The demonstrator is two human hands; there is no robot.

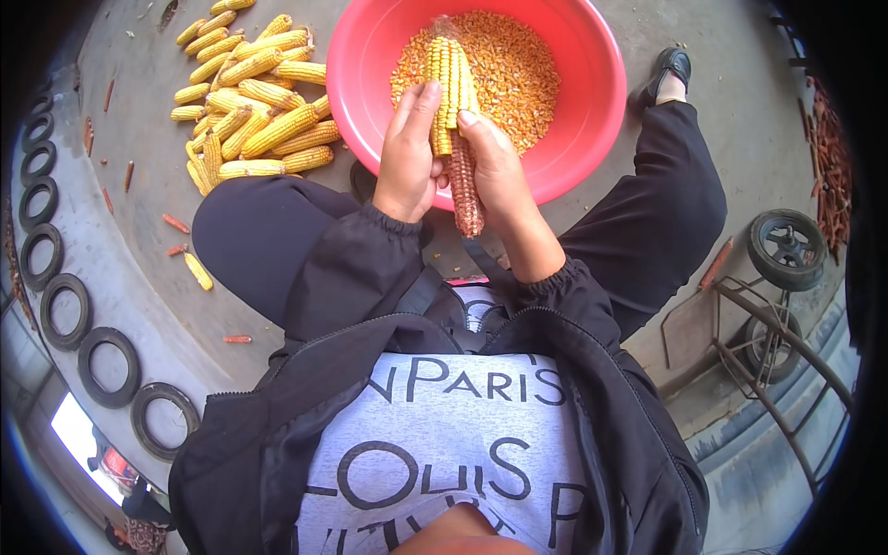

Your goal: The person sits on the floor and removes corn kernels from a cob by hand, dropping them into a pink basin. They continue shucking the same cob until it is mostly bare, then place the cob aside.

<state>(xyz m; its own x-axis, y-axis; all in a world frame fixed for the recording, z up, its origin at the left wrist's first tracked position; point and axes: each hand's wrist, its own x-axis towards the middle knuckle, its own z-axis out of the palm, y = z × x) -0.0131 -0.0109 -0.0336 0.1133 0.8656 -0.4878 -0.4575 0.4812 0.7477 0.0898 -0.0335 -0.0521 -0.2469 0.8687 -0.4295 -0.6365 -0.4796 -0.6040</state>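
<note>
Above the near rim of a red plastic basin (pixel 590 132), my two hands hold a corn cob together. Its upper part (pixel 447 69) still carries yellow kernels, while the lower end is a bare reddish cob (pixel 466 191). My left hand (pixel 409 156) grips the kernelled side, fingers along its left edge. On the right side, my right hand (pixel 501 163) is closed around the cob, its thumb at the border between kernels and bare cob. Loose corn kernels (pixel 520 76) cover the basin's bottom. A pile of unshelled yellow corn cobs (pixel 260 104) lies left of the basin.
Bare red cobs (pixel 237 339) and a small yellow cob (pixel 198 271) lie scattered on the concrete floor at left. Old tyres (pixel 109 367) line the left side. A metal-framed cart with wheels (pixel 787 250) stands at right, near a heap of bare cobs (pixel 829 166).
</note>
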